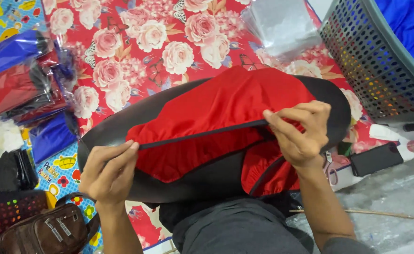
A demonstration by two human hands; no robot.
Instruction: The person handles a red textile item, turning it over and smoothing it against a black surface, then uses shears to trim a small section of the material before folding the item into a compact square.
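Observation:
A red fabric cover (221,110) with a thin black hem lies draped over a black oval board (207,181) resting across my lap. My left hand (107,170) pinches the black hem at the cover's left end. Over on the right, my right hand (300,131) grips the same hem, so the edge runs taut between both hands. More red fabric (263,171) bunches under my right wrist.
A red rose-print cloth (169,42) covers the floor. Bagged red, blue and black folded items (23,80) lie left. A stack of clear plastic bags (282,23) sits top centre. A grey mesh basket (376,66) stands right, a black phone (375,159) below it, a brown bag (47,233) bottom left.

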